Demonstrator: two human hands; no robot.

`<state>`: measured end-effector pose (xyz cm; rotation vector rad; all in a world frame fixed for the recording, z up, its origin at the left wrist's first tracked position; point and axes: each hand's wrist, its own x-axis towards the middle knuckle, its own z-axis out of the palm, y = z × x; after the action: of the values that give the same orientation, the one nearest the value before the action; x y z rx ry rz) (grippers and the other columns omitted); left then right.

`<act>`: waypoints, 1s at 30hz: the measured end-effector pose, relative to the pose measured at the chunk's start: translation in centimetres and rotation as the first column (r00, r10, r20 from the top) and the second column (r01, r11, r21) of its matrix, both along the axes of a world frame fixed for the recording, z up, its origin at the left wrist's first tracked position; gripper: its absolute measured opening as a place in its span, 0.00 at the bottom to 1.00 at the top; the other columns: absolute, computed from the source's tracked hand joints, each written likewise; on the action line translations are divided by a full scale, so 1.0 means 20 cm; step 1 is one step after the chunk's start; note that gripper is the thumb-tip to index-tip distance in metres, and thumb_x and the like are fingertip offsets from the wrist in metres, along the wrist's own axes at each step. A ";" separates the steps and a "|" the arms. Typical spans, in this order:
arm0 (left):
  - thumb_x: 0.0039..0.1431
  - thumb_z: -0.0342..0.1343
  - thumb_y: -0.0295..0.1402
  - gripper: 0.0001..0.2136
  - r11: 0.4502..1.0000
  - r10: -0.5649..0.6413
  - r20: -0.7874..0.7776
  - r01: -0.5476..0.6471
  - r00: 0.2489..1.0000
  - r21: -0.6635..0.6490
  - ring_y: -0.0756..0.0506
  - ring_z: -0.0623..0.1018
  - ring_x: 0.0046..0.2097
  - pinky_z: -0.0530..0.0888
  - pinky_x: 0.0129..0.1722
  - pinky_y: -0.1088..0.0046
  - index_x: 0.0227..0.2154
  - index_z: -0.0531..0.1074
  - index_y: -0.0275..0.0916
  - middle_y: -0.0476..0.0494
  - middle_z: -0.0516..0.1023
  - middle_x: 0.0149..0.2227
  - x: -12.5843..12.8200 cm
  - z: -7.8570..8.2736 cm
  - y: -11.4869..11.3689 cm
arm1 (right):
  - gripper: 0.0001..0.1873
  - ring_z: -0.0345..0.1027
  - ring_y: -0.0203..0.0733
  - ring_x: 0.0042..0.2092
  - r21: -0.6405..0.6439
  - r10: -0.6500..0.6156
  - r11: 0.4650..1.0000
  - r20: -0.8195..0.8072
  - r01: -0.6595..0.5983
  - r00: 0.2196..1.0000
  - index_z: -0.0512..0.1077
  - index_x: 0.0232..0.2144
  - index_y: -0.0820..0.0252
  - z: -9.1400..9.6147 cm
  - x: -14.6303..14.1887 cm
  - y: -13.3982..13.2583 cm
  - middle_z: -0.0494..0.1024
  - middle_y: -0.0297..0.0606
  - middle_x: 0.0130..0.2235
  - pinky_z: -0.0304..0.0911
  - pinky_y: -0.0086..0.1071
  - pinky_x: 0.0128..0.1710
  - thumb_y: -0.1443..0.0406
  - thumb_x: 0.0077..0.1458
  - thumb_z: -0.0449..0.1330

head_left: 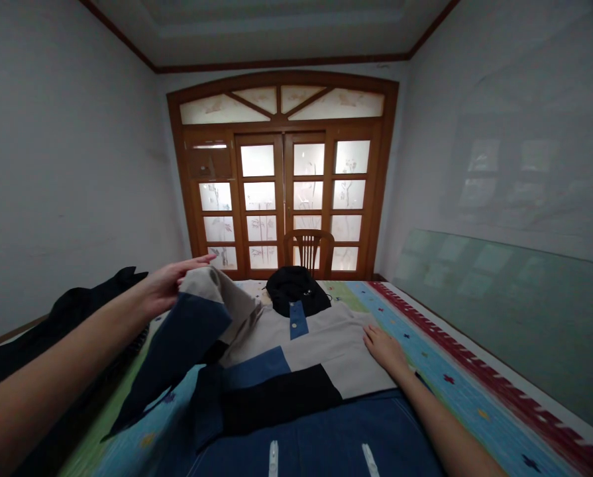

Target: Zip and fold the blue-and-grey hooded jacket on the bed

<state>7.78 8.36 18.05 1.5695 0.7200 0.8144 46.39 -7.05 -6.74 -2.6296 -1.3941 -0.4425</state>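
Note:
A colour-block hooded jacket (350, 358) lies spread out in front of me, beige above and dark blue below. Its black hood (296, 290) points away from me, and a short blue placket with buttons runs below the hood. One black and blue sleeve (276, 397) lies across the chest. My left hand (174, 281) pinches the jacket's beige and blue left part and holds it up off the surface, index finger stretched out. Resting on the jacket's right edge near the shoulder is my right hand (383, 346), fingers laid on the beige cloth. Two white zips show on the blue part.
The jacket lies on a colourful patterned cover (455, 371). Dark clothing (92, 295) is piled at the left. A wooden chair (309, 244) stands beyond the far edge, before wooden glazed doors (283, 192). A glass panel (505, 305) leans along the right wall.

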 end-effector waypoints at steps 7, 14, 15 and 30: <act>0.59 0.39 0.34 0.21 0.692 -0.666 0.136 0.676 0.733 -0.254 0.51 0.73 0.38 0.69 0.37 0.75 0.54 0.46 0.33 0.40 0.71 0.39 0.46 -0.16 -0.25 | 0.20 0.63 0.44 0.46 0.049 0.002 0.999 -0.017 -0.001 1.000 0.70 0.40 0.61 0.01 0.00 -0.02 0.72 0.42 0.43 0.57 0.34 0.45 0.68 0.52 0.41; 0.50 0.48 0.34 0.25 0.527 -0.340 -0.666 0.721 0.664 0.450 0.43 0.61 0.53 0.57 0.52 0.63 0.53 0.53 0.37 0.38 0.58 0.54 0.39 -0.34 -0.31 | 0.20 0.65 0.48 0.42 0.145 0.054 0.988 -0.072 -0.044 0.996 0.72 0.34 0.64 0.03 -0.03 -0.04 0.73 0.47 0.39 0.56 0.38 0.44 0.68 0.52 0.40; 0.48 0.49 0.32 0.26 0.490 -0.204 -0.707 0.696 0.677 0.525 0.42 0.60 0.54 0.57 0.53 0.62 0.53 0.53 0.36 0.37 0.58 0.54 0.35 -0.39 -0.27 | 0.20 0.65 0.48 0.42 0.165 0.074 0.985 -0.091 -0.058 0.993 0.72 0.33 0.64 0.03 -0.04 -0.04 0.73 0.47 0.39 0.55 0.38 0.45 0.68 0.52 0.40; 0.43 0.48 0.33 0.31 0.528 0.280 -0.680 0.483 0.678 0.699 0.39 0.59 0.55 0.59 0.52 0.64 0.54 0.53 0.32 0.35 0.55 0.56 0.05 -1.07 0.14 | 0.29 0.66 0.44 0.38 0.282 0.372 0.928 -0.629 -0.245 0.683 0.73 0.26 0.60 0.08 -0.69 -0.49 0.74 0.42 0.33 0.59 0.36 0.41 0.50 0.52 0.39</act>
<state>8.73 11.08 -3.35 2.9596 0.7951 0.3584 32.53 -16.88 -5.17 -2.0029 -1.3941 0.3958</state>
